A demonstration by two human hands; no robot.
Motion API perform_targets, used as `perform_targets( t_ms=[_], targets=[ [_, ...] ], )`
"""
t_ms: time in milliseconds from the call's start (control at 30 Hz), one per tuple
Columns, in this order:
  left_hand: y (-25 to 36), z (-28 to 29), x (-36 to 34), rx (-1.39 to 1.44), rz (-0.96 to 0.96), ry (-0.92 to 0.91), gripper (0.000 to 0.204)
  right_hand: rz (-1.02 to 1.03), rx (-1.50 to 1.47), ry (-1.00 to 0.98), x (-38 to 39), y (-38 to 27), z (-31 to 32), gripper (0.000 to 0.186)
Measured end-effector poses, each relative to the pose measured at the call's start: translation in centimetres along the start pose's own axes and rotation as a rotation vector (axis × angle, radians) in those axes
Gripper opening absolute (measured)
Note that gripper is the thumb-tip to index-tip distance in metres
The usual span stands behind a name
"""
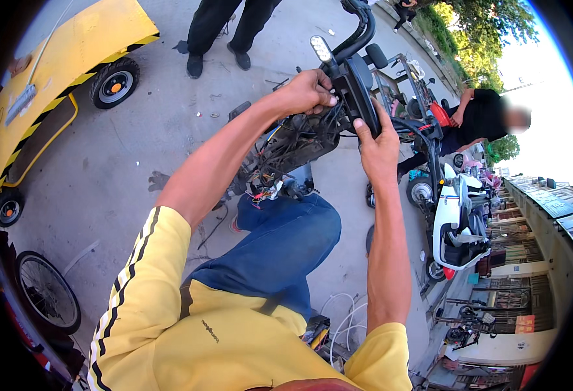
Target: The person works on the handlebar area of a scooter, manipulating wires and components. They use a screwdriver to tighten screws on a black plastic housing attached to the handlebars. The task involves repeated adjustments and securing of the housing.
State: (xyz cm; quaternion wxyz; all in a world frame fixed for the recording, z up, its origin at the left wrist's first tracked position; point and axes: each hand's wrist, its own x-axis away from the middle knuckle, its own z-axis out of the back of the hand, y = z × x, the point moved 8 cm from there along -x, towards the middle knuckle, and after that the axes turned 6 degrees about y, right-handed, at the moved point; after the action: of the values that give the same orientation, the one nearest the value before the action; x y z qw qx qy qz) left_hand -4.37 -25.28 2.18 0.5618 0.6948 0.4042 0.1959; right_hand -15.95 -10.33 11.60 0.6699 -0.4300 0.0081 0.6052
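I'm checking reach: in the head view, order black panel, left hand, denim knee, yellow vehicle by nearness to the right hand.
1. Black panel, in right hand
2. Left hand, across the panel
3. Denim knee, lower left
4. Yellow vehicle, far left

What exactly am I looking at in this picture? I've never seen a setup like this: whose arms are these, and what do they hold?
No robot here. One wide fisheye camera, worn on the head of a person in a yellow shirt, looks down, so straight edges bend near the rim. Picture left is the person's left.

The bare right hand grips a black panel near the handlebar of what looks like a partly stripped scooter. The left hand curls at the panel's other side; whether its fingers pinch anything is unclear. Loose wires show lower down.

Around them on the ground stand a yellow vehicle at left and a white scooter at right.
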Motion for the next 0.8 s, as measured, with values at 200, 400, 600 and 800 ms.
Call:
perform_targets(
  t_ms=[200, 400, 600, 800],
  targets=[
    [0.2, 0.2, 0.1, -0.024, -0.006, -0.001, 0.031, -0.112, 0.077, -0.042, 0.1, -0.4, -0.2, 0.052],
    [-0.1, -0.2, -0.2, 0.005, -0.053, -0.022, 0.032, 0.26, 0.213, 0.101, 0.5, -2.6, 0.5, 0.051],
    [0.1, -0.1, 0.2, 0.001, -0.026, -0.007, 0.032, 0.224, 0.174, 0.093, 0.3, -1.5, -0.4, 0.051],
    [0.1, 0.3, 0.4, -0.002, -0.02, -0.007, 0.032, 0.133, 0.193, 0.078, -0.1, -1.8, 0.2, 0.05]
  ],
)
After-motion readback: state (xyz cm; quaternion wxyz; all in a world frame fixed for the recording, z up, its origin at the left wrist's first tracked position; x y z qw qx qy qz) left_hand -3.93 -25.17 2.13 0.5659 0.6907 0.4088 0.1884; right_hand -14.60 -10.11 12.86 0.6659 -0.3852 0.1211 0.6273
